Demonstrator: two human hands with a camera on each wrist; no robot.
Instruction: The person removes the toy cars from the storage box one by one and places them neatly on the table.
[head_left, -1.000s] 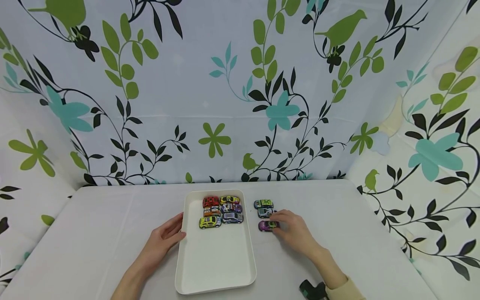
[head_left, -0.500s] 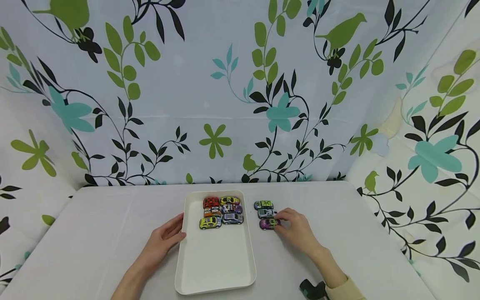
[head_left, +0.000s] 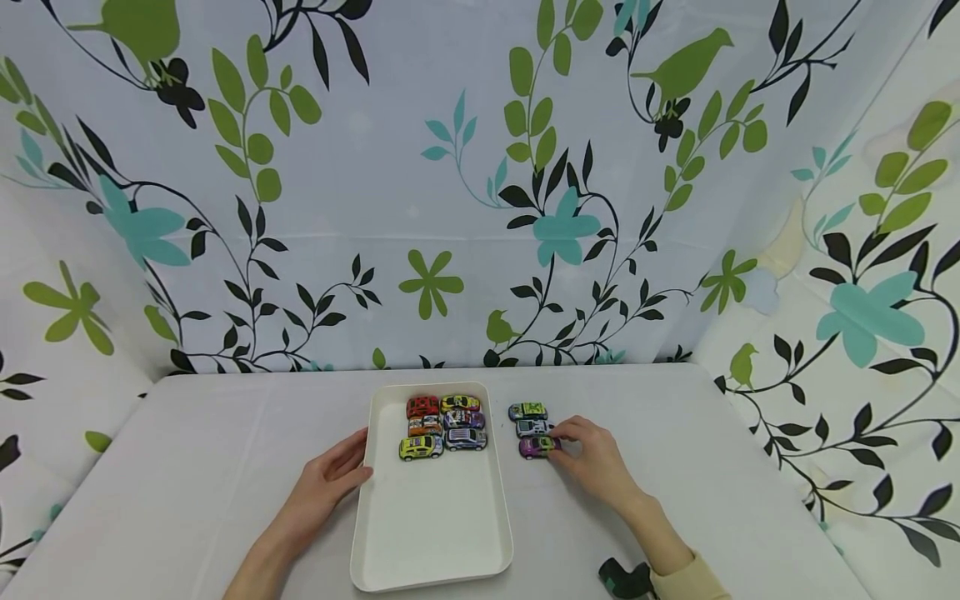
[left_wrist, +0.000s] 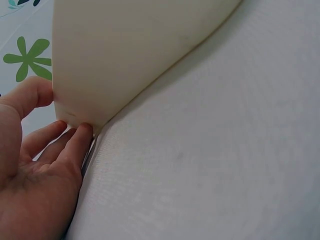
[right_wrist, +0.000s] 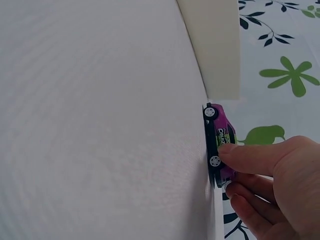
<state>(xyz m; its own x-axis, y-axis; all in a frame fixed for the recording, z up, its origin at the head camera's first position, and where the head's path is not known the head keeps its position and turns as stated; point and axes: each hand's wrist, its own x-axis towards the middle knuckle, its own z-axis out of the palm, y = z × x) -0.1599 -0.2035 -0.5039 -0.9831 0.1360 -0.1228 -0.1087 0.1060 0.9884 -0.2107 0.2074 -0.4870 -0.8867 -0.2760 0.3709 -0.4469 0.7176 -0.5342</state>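
Note:
A white tray (head_left: 431, 517) lies on the table with two columns of small toy cars at its far end, among them a red car (head_left: 422, 406) and a yellow car (head_left: 421, 447). At the tray's left side, my left hand (head_left: 327, 479) touches the edge with loosely extended fingers. My right hand (head_left: 592, 458) pinches a purple toy car (head_left: 534, 448) between thumb and fingers, right of the tray. In the right wrist view the purple car's wheels face the table surface. Directly behind it stand a silver-grey car (head_left: 531, 427) and a green-yellow car (head_left: 527, 411).
A white cloth covers the table (head_left: 187, 483). Patterned curtains (head_left: 360, 183) with leaves and birds hang at the back and sides. Near the right forearm lies a black object (head_left: 625, 579) at the front.
The purple car has shifted slightly away from me with the right hand, closer to the silver-grey car, and then stays there. The left hand and tray keep their place.

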